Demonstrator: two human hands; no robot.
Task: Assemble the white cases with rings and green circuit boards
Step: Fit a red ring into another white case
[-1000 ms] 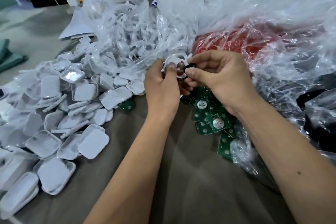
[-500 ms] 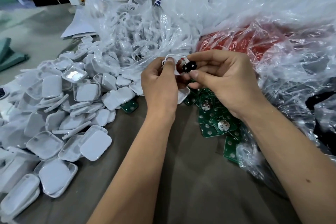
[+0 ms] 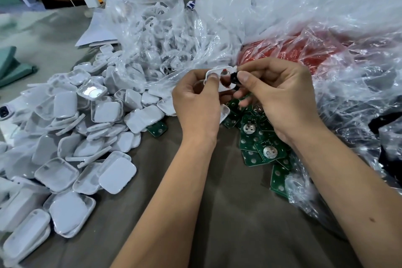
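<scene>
Now, case: the left hand (image 3: 196, 95) pinches the white case (image 3: 219, 79) up above the table, open side toward the right hand.
Ring: the right hand (image 3: 280, 93) pinches a small black ring (image 3: 234, 77), touching the case's right edge.
Way in: I think the ring must go left, into the case.
Nearer hand: the right.
Boards: the green boards (image 3: 261, 139) lie below both hands.

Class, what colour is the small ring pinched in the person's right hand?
Black. The ring, pinched by the right hand beside the white case, shows best in the head view.
</scene>
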